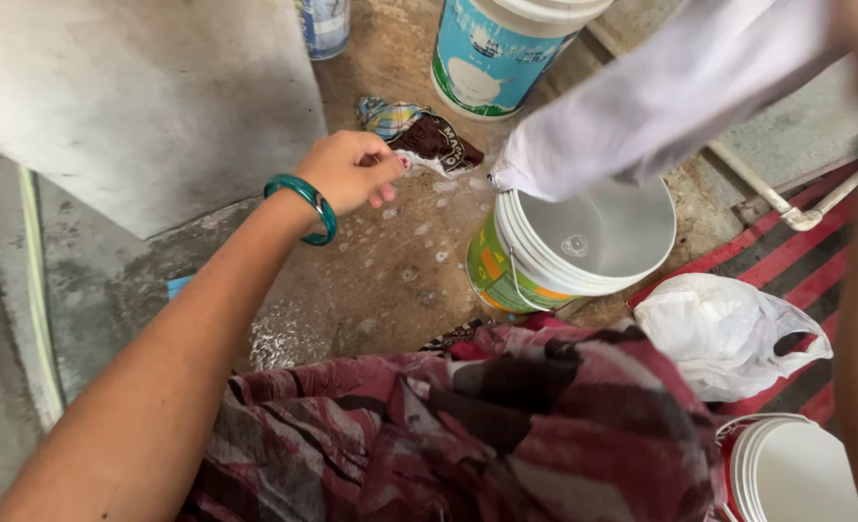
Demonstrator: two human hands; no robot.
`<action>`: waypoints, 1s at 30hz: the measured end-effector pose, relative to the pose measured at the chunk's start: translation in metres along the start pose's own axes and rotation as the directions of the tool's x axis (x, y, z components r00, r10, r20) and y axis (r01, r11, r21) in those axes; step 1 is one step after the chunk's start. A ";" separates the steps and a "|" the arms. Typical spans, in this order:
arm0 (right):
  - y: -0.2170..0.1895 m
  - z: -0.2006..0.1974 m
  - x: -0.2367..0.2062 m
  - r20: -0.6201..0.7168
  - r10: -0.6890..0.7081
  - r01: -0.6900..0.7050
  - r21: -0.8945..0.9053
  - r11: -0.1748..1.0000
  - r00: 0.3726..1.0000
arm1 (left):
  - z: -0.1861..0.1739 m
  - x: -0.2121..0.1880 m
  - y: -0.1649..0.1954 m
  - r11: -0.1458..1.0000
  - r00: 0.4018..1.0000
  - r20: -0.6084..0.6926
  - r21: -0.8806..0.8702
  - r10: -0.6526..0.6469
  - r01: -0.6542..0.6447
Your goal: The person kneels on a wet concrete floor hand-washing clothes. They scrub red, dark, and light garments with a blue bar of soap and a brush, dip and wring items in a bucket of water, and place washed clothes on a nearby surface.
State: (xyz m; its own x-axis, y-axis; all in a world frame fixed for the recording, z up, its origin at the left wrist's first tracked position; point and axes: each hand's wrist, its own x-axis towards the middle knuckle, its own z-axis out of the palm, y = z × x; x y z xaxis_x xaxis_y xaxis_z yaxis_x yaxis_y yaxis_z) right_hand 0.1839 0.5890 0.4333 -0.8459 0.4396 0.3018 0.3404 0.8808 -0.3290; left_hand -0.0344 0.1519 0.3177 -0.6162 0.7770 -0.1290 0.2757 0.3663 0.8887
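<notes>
Blue and white bucket [496,58] upright at the top edge, lid on, cut off by the frame. Just left of that bucket, a small blue and white container [324,24], mostly out of view. Further left of the bucket, a pale grey concrete slab [139,97], tilted. Below the bucket, brown wet floor [390,280] dotted with foam. Well below and to the right of the bucket, a thin white pipe [753,184] with an elbow joint, and a red mat with dark stripes [815,251]. On that mat, a crumpled white plastic bag [719,329]. Farthest from the bucket, at the bottom right corner, a plain white bucket [796,474].
</notes>
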 end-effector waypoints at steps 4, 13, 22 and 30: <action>0.014 0.110 0.001 0.614 0.169 -0.074 -0.177 0.981 0.771 | 0.018 0.024 -0.013 1.000 1.000 0.015 0.004 -0.009 0.009; 0.069 0.373 -0.073 0.969 0.122 0.189 -0.163 0.968 0.213 | 0.045 0.036 -0.042 0.983 0.999 0.029 0.185 0.013 -0.018; 0.081 0.401 -0.088 0.879 0.264 0.174 -0.354 0.919 0.397 | 0.033 0.020 -0.072 0.950 0.998 -0.015 0.307 -0.056 0.058; 0.061 0.306 -0.033 0.860 0.039 -0.053 -0.013 0.998 0.509 | 0.018 0.006 -0.065 0.932 0.997 -0.074 0.362 0.023 0.005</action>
State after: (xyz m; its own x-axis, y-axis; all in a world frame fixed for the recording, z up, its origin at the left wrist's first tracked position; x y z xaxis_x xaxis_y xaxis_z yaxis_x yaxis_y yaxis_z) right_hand 0.1065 0.5742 0.1292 -0.7705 0.1069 -0.6284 0.3903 0.8585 -0.3325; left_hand -0.0428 0.1422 0.2513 -0.6622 0.7455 -0.0756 0.5208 0.5304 0.6689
